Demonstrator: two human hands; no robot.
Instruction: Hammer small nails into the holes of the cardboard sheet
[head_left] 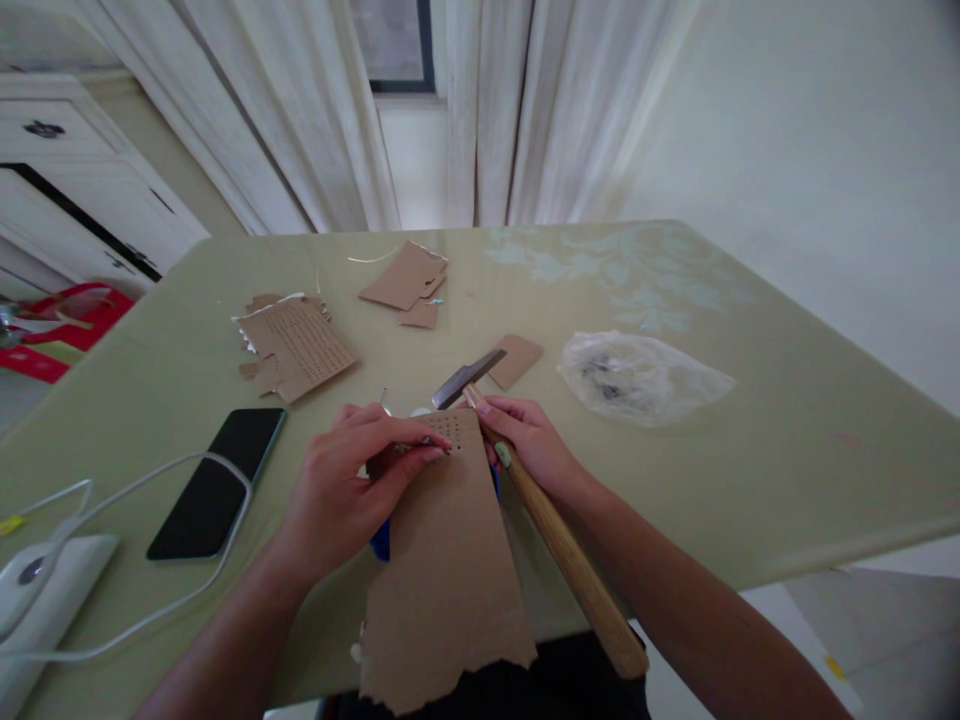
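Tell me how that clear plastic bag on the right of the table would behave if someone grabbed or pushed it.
The plastic bag lies crumpled and flattened, so it is probably floppy and would sag when lifted. It looks thin and nearly empty, so likely very light. On the glossy table it may slide easily, and the small dark bits inside could shift.

Two bare forearms reach in from the bottom edge, with no sleeves, watches or bracelets visible on either. The left hand point(352, 480) wears no rings that can be seen. The right hand point(529, 445) has a thumbnail painted pale green, and another nail looks a muted pink.
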